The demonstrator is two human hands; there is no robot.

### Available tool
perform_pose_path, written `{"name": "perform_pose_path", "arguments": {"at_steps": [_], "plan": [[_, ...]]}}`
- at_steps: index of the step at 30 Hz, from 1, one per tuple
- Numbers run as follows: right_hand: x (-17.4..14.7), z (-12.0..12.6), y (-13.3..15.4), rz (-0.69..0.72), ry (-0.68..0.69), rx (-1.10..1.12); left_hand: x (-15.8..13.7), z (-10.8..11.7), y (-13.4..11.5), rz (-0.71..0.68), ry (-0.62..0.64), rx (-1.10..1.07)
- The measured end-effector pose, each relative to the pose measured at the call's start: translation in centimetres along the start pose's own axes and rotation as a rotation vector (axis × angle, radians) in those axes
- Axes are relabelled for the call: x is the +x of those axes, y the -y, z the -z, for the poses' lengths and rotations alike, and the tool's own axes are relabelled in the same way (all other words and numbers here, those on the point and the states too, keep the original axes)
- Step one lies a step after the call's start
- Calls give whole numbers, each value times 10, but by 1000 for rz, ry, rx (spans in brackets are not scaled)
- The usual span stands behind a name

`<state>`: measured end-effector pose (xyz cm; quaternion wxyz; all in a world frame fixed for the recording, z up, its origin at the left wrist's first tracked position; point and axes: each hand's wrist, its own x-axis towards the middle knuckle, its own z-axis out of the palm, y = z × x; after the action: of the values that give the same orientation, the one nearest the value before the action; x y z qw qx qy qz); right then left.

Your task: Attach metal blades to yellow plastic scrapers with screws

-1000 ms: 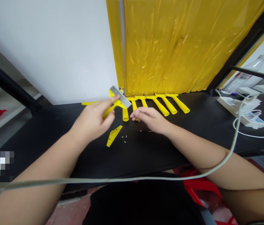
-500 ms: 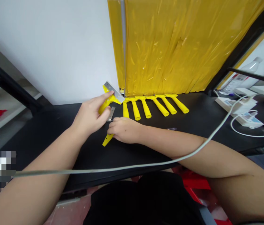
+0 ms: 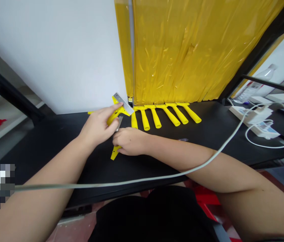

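Note:
My left hand [image 3: 100, 124] is closed around the yellow handle of a scraper [image 3: 115, 116]. Its index finger lies along the flat metal plate on the scraper's head, which points up and right. Just below, my right hand [image 3: 133, 141] is closed low over the black tabletop, fingers curled inward. A small metal plate [image 3: 119, 122] shows between the two hands, by the right fingertips. Under the right hand a flat yellow piece with a hole [image 3: 115, 153] sticks out; the palm hides the rest, and what the fingers grip is unclear.
Several yellow scraper handles [image 3: 156, 117] lie in a row along the yellow-wrapped panel [image 3: 182, 53]. A white cable [image 3: 132, 181] crosses in front of both forearms. White power strips [image 3: 257, 122] and a plastic bottle [image 3: 257, 82] are at the right. A yellow tip [image 3: 90, 112] shows behind my left hand.
My right hand has shifted slightly left, closer to the small metal plate. The left hand keeps its hold on the scraper, almost still. The whole view has moved a little.

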<state>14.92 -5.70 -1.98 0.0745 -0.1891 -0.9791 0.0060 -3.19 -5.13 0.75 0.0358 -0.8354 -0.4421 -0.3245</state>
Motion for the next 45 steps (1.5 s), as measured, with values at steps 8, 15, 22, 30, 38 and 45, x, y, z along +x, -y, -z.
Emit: {"name": "perform_pose_path", "arguments": {"at_steps": [8, 15, 22, 30, 38, 45], "plan": [[0, 1, -4, 211, -53, 7, 0, -1, 0, -18, 30, 13], [-44, 31, 3, 249, -291, 51, -1, -2, 5, -7, 123, 4], [-93, 32, -57, -403, -805, 600, -5, -13, -6, -102, 253, 43], [-86, 17, -61, -424, -668, 942, -9, -21, -15, -177, 364, 67], [-85, 9, -53, -464, -778, 957, -8, -24, -17, -218, 360, 70], [-88, 18, -45, -553, -780, 945, -9, -26, -16, -229, 361, 90]]}}
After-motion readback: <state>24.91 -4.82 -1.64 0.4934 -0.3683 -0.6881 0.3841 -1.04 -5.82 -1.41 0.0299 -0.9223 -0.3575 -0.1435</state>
